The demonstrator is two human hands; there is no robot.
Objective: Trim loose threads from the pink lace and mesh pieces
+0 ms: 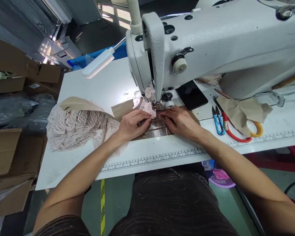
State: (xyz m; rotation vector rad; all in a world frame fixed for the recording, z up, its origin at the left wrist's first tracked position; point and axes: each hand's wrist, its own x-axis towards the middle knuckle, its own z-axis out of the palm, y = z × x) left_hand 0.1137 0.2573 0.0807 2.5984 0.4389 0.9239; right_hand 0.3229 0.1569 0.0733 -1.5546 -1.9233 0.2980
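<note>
Left of the grip, the lace heap (pixel 73 129) fills the table (pixel 162 154) nearly to its left edge. The table's near edge has a bare band below both wrists. The left hand (pixel 131 126) is curled, thumb and fingertips pinching the lace strip (pixel 148 107). The strip's long axis runs left to right, its end pointing at the presser foot (pixel 158 105) just beyond the fingertips. The right hand (pixel 179 122) bunches its fingertips on the strip; whether it pinches or presses cannot be told. Right of it lie the blue snips (pixel 217 119).

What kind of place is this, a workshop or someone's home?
Most likely a garment sewing workshop: an industrial sewing machine on a white table with a printed ruler, pink lace at the needle, and cardboard boxes alongside.
</note>
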